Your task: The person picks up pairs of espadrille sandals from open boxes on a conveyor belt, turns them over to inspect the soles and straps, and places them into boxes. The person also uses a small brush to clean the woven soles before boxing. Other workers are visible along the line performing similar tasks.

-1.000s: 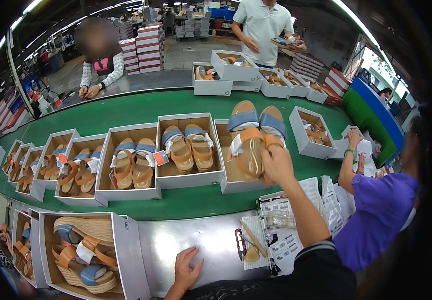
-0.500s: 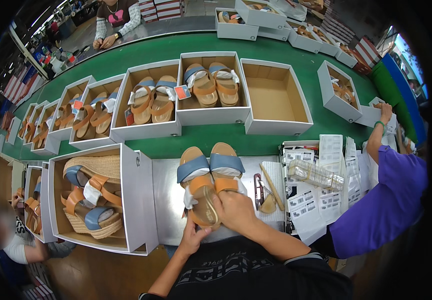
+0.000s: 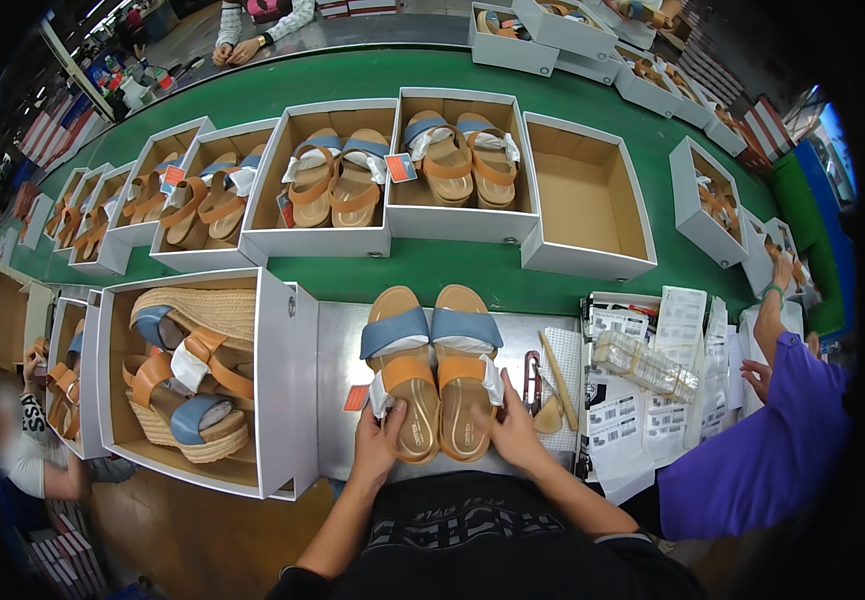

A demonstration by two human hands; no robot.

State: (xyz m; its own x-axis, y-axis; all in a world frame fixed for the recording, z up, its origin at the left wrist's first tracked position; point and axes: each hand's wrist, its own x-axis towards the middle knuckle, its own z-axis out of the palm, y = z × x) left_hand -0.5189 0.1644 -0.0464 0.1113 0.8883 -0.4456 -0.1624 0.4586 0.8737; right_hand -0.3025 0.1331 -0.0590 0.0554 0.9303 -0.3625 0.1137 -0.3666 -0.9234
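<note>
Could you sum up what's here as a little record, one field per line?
Left hand: gripping the left sandal
Right hand: gripping the right sandal
Sandal colours: blue, orange, tan
Sandal direction: toes pointing away
To the left: white box with wedge sandals inside
To the right: wooden stick, paper labels
Beyond: row of open white boxes on a green table
Nearby: co-worker's purple sleeve

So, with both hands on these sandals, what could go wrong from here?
The red tag sticks out beside the left sandal, near the left hand, so it might snag or bend. White paper pokes out from the right sandal and could slip loose near the right hand. The wooden stick lies close to that hand, so a sideways move might knock it.
</note>
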